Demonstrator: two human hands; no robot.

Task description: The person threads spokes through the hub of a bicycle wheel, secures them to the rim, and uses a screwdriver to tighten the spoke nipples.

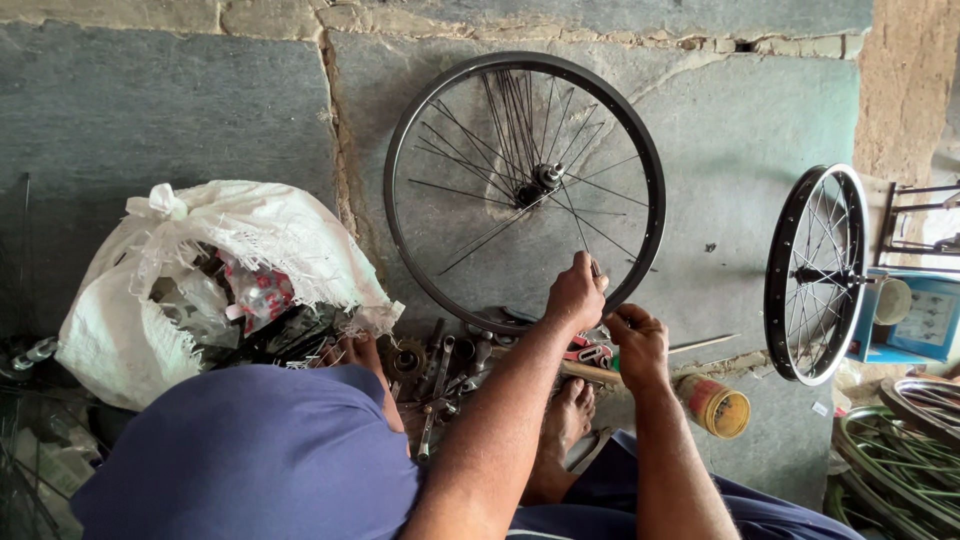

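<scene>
A black bicycle wheel (400,170) with thin spokes and a hub (540,180) stands tilted on the stone floor in front of me. My left hand (577,295) reaches to its lower right rim, its fingertips pinched on a spoke (583,235) where it meets the rim. My right hand (640,345) is just beside it, lower and to the right, closed on the rim's bottom edge. What else it may hold is hidden by the fingers. My bare foot (566,415) rests below both hands.
Spanners and small metal parts (445,365) lie heaped under the wheel. A torn white sack (215,265) of parts sits left. A yellow-ended tin (715,405), a second wheel (815,275), a blue box (925,320) and green rims (900,455) crowd the right.
</scene>
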